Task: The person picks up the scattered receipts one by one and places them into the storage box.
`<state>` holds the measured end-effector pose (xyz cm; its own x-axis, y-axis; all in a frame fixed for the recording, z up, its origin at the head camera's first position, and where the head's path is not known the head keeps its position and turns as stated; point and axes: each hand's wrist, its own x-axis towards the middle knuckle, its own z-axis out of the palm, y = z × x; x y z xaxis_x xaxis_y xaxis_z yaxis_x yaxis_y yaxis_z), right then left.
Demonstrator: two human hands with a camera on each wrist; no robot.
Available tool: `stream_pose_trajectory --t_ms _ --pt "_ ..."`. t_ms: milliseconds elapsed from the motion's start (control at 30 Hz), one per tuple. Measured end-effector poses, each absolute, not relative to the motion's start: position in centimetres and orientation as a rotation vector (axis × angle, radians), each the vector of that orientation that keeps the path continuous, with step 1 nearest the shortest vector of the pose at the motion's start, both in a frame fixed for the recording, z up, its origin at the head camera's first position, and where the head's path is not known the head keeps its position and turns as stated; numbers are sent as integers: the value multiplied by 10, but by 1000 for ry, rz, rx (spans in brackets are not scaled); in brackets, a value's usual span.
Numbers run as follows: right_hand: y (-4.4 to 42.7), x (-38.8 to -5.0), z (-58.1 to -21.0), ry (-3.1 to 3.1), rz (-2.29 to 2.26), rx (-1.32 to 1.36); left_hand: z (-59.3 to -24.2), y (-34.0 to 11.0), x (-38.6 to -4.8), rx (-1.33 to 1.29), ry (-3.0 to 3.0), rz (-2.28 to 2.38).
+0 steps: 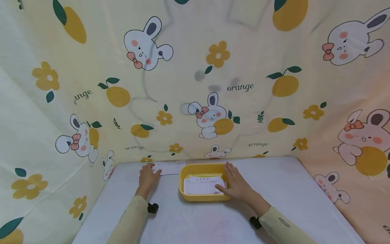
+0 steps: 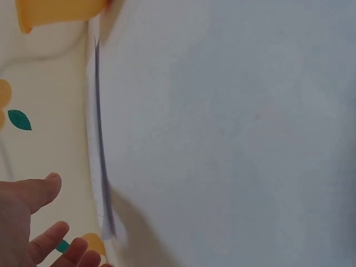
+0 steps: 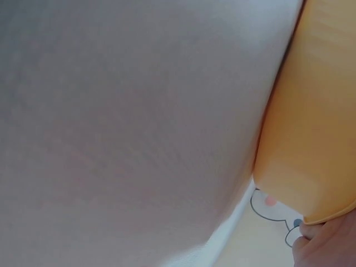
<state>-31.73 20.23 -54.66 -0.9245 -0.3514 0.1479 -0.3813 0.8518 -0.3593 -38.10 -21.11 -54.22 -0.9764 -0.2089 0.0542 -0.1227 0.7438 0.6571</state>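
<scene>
A yellow plastic basket (image 1: 204, 198) stands on the table, holding white printed slips of paper (image 1: 202, 185). My right hand (image 1: 239, 184) rests over the basket's right end, fingers straight along the rim and thumb spread over the slips. In the right wrist view the fingers (image 3: 328, 239) lie at the end of the yellow basket (image 3: 311, 122). Left of the basket, another printed slip (image 1: 170, 168) lies at the table's back edge. My left hand (image 1: 149, 178) is at that slip's left end, thumb and fingers apart; whether it touches the paper is unclear.
A white-covered table (image 1: 195, 223) extends in front of the basket. Behind and at both sides hangs a cream cloth (image 1: 182, 78) printed with rabbits, oranges and flowers. Small black devices sit at both wrists.
</scene>
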Motion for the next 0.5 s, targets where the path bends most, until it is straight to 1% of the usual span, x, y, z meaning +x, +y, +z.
stream_pose_trajectory --t_ms 333,500 --pt "200 -316 -543 -2952 575 600 -558 -215 -392 432 -2879 -1187" --pt "201 -314 -542 -2950 573 595 -565 -219 -399 420 -2881 -1203"
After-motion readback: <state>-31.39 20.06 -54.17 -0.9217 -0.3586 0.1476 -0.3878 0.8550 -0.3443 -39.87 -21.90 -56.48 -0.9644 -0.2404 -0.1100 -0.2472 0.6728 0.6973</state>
